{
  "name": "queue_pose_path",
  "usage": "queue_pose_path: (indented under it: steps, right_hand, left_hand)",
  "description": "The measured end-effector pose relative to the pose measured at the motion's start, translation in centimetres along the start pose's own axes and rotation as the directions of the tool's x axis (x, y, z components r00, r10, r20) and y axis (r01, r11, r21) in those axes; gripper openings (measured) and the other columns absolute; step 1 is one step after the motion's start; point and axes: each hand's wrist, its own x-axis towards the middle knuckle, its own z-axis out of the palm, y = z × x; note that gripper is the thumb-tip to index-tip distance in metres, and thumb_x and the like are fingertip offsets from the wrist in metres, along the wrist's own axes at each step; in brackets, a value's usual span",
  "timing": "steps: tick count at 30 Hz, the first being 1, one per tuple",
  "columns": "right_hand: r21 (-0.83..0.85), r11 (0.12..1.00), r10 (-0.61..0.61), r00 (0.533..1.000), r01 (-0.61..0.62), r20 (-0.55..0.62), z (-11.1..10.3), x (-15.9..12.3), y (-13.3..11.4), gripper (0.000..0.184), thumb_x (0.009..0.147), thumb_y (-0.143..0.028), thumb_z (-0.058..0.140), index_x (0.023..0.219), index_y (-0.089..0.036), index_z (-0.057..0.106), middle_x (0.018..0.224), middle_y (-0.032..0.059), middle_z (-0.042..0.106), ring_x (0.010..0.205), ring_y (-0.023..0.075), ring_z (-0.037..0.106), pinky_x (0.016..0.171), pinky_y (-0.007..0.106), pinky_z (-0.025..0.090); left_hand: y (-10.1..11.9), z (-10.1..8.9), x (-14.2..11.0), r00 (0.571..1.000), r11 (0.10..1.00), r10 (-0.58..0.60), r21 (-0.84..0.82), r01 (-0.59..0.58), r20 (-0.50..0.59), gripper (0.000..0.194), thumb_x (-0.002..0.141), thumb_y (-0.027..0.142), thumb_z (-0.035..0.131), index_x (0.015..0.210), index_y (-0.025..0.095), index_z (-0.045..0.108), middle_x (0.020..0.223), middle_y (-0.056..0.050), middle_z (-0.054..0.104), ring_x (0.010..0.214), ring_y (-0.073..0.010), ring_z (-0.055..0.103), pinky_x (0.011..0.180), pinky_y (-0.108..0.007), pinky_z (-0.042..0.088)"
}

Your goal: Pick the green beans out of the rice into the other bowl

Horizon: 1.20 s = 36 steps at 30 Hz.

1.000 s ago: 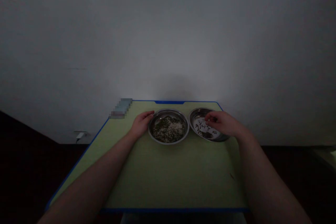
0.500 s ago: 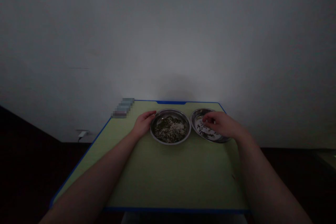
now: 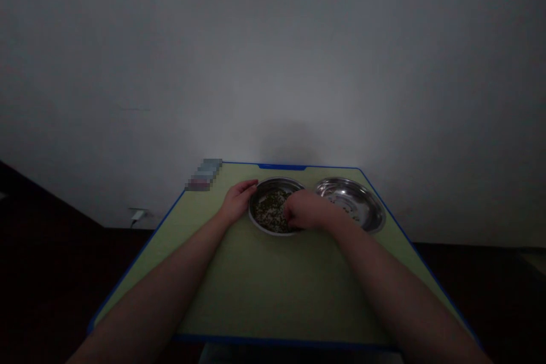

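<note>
My left hand (image 3: 237, 200) grips the left side of a round metal bowl (image 3: 257, 222), its fingers at the rim. Inside the bowl lies a mix of dark green beans and pale, rice-like grains (image 3: 269, 209). My right hand (image 3: 303, 209) reaches into the same bowl from the right, fingers curled together and pointing down at the mix. Whatever those fingers pinch is hidden. A second metal bowl (image 3: 370, 210) stands to the right, partly covered by my right wrist, with a few small dark beans on its bottom.
Both bowls stand on a pale green table (image 3: 273, 284) with a blue edge. A blurred-out flat item (image 3: 205, 175) lies at the far left corner. Behind the table rises a grey wall (image 3: 290, 68), with a white plug (image 3: 137, 215) low on the left.
My right hand has moved left from over the right bowl into the left bowl. Fewer dark beans show in the right bowl. My left hand stays at the left bowl's rim.
</note>
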Motion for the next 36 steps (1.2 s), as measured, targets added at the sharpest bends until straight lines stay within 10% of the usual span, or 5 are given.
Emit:
queue_pose_path:
  steps: [8, 36]
  right_hand:
    - [-0.125, 0.985, 0.119, 0.993, -0.116, 0.023, 0.8, 1.1, -1.1, 0.027, 0.068, -0.023, 0.057, 0.088, -0.011, 0.071, 0.088, 0.0164, 0.069, 0.077, 0.023, 0.063, 0.068, 0.029, 0.045]
    - [0.062, 0.995, -0.065, 0.987, 0.074, -0.147, -0.9, -1.3, 1.2, 0.018, 0.078, -0.029, 0.055, 0.082, -0.02, 0.07, 0.08, 0.0046, 0.068, 0.072, 0.0153, 0.057, 0.067, 0.025, 0.036]
  left_hand:
    - [0.0, 0.0, 0.1, 1.0, 1.0, 0.009, -0.002, -0.009, -0.006, 0.056, 0.059, 0.046, 0.07, 0.103, 0.013, 0.065, 0.097, -0.011, 0.069, 0.09, -0.0249, 0.062, 0.085, -0.039, 0.045]
    - [-0.2, -0.1, 0.2, 0.999, 0.997, 0.039, 0.073, -0.036, -0.033, 0.052, 0.062, 0.044, 0.069, 0.103, 0.011, 0.065, 0.096, -0.011, 0.069, 0.09, -0.0251, 0.062, 0.086, -0.039, 0.044]
